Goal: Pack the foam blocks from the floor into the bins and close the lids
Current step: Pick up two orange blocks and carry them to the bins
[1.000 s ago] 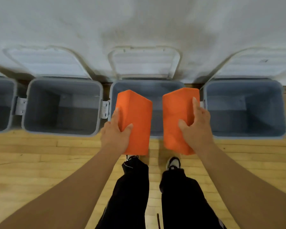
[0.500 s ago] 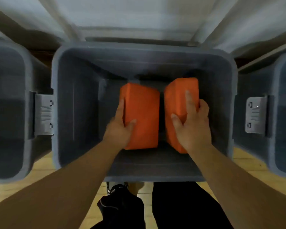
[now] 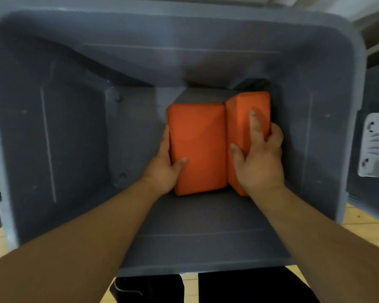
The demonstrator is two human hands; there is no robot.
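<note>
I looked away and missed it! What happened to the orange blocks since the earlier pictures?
The left block and the right block went down from above the rim deep into the grey bin, closing up until they touch. Nothing was let go: the left hand and right hand still grip one each.

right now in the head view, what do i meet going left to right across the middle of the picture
grey plastic bin, its left wall → left hand → left orange foam block → right orange foam block → the bin's right wall → pale grey latch just outside the bin
</note>
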